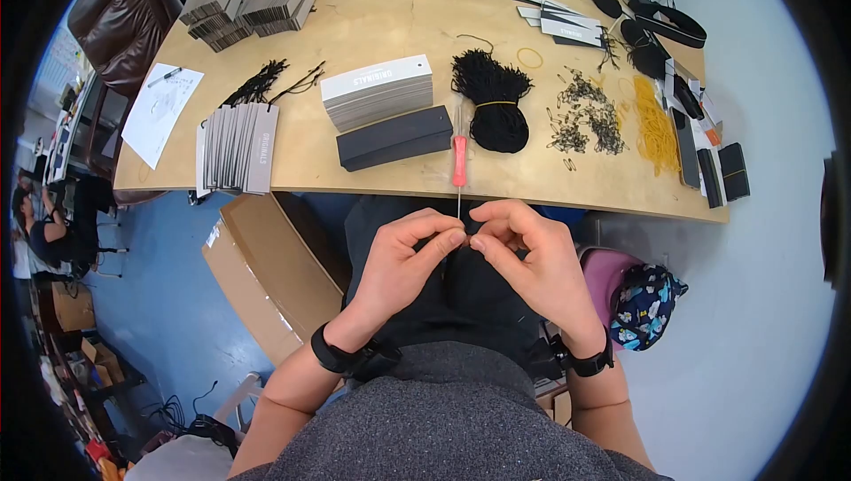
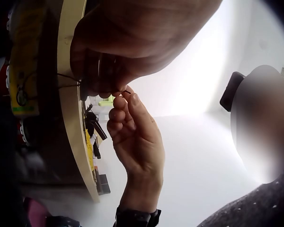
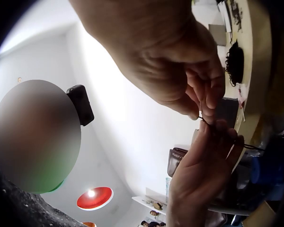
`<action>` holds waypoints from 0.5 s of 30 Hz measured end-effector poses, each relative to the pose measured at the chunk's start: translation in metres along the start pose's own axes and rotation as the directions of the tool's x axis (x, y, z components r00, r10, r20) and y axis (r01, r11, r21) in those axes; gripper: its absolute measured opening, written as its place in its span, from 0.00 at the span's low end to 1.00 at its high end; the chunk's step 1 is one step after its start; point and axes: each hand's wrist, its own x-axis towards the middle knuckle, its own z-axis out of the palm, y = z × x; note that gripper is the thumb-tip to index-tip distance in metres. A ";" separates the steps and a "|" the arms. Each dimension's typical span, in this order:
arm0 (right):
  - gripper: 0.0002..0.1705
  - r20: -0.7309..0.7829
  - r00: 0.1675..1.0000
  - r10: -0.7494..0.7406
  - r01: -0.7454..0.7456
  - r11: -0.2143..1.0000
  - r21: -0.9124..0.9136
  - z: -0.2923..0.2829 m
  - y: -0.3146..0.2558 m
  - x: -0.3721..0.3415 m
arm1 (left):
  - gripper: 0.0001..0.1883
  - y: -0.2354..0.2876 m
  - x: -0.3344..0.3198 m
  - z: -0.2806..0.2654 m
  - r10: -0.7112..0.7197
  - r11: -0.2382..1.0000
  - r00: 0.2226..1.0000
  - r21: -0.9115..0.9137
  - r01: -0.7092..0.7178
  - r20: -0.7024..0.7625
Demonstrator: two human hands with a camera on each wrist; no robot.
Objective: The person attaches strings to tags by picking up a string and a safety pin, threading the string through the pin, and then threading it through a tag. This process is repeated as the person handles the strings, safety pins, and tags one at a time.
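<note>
In the head view, my left hand [image 1: 401,259] and right hand [image 1: 534,255] meet fingertip to fingertip over my lap, just off the table's front edge. Between thumb and fingers the left hand pinches a thin black cord [image 3: 253,147], whose two strands trail out past its fingers in the right wrist view. The right hand [image 2: 141,139] has thumb and index finger pinched at the cord's short end. A screwdriver [image 1: 459,160] with a red handle lies on the table straight ahead, its shaft pointing toward the hands.
On the table [image 1: 355,29] stand a stack of grey tags [image 1: 377,95] and a dark box [image 1: 394,138]. Right of them lie a black cord bundle [image 1: 496,104], small safety pins [image 1: 585,113] and yellow bands [image 1: 654,131]. A cardboard box [image 1: 266,268] is below left.
</note>
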 end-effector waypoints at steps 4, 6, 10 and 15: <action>0.09 -0.010 0.999 -0.049 0.048 0.996 -0.079 0.002 0.003 0.002 | 0.07 0.003 0.000 0.000 0.033 0.996 0.999 0.078 -0.035 0.022; 0.07 0.012 1.000 -0.020 0.021 0.991 -0.135 0.002 -0.002 0.003 | 0.07 0.002 0.000 -0.001 0.056 0.994 0.998 0.097 -0.058 0.029; 0.07 -0.001 0.985 -0.173 0.168 0.956 -0.242 0.004 0.001 0.004 | 0.07 -0.008 -0.001 0.003 -0.037 0.992 0.993 -0.116 0.050 0.112; 0.08 -0.083 0.934 -0.349 0.297 0.881 -0.367 -0.003 0.002 0.008 | 0.07 -0.001 -0.004 0.007 -0.232 0.777 0.958 -0.560 0.286 0.167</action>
